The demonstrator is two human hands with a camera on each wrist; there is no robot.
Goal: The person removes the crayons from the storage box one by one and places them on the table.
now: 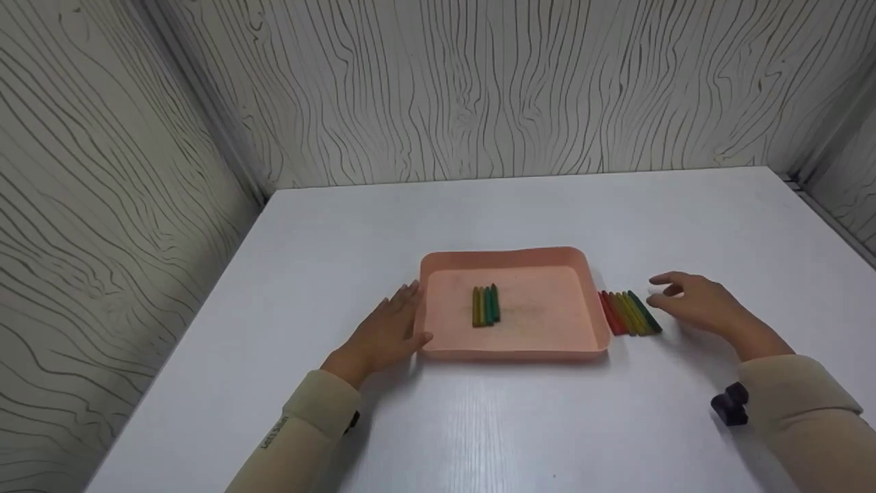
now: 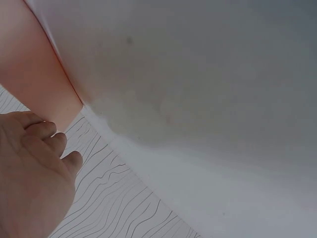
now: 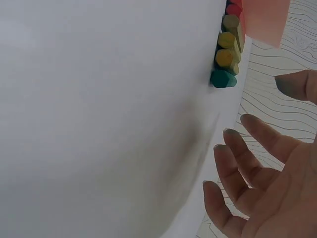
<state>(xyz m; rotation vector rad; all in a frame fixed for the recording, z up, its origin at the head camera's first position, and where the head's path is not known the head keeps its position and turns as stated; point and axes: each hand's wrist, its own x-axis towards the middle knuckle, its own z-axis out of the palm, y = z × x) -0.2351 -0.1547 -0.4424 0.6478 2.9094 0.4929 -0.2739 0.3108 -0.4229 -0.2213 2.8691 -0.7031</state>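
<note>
A pink rectangular tray (image 1: pixel 540 342) stands on the white table, with several crayons (image 1: pixel 486 306) in yellow and green tones lying side by side in its left half. My left hand (image 1: pixel 387 332) rests against the tray's left wall, fingers extended; the left wrist view shows this hand (image 2: pixel 37 168) beside the pink wall (image 2: pixel 42 74). Outside the tray's right wall lies a row of crayons (image 1: pixel 629 313), red through yellow to dark green. Just right of that row my right hand (image 1: pixel 698 308) hovers, thumb and fingers apart, holding nothing. In the right wrist view the green crayon (image 3: pixel 223 79) is nearest to this hand (image 3: pixel 277 183).
The white table (image 1: pixel 493 418) carries the tray near its middle. Wood-grain patterned panels (image 1: pixel 465 89) rise behind it and on both sides. A dark device (image 1: pixel 731 404) is strapped at the right sleeve.
</note>
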